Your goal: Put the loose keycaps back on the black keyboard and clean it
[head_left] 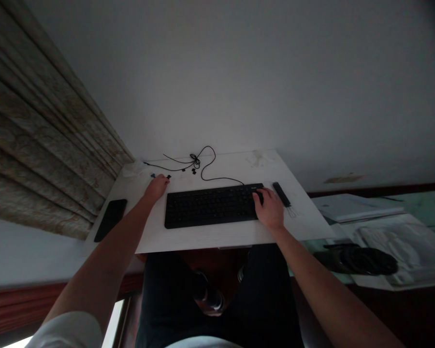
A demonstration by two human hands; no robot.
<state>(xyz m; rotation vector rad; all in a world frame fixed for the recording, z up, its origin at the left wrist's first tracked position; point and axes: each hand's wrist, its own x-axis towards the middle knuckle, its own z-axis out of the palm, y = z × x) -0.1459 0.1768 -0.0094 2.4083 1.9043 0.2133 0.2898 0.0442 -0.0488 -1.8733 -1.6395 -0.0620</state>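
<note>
A black keyboard (210, 205) lies across a white board (217, 237) in front of me, its cable (206, 166) looping toward the back. My right hand (270, 209) rests on the keyboard's right end, fingers curled over the keys. My left hand (156, 187) reaches past the keyboard's upper left corner, its fingers closed near some small dark pieces (168, 177); whether it holds one is hidden.
A black phone (110, 220) lies at the board's left edge. A slim black tool (282, 194) sits right of the keyboard. Curtains (39, 145) hang at left. Papers (358, 207), a plastic bag (395, 241) and a dark object (358, 261) lie at right.
</note>
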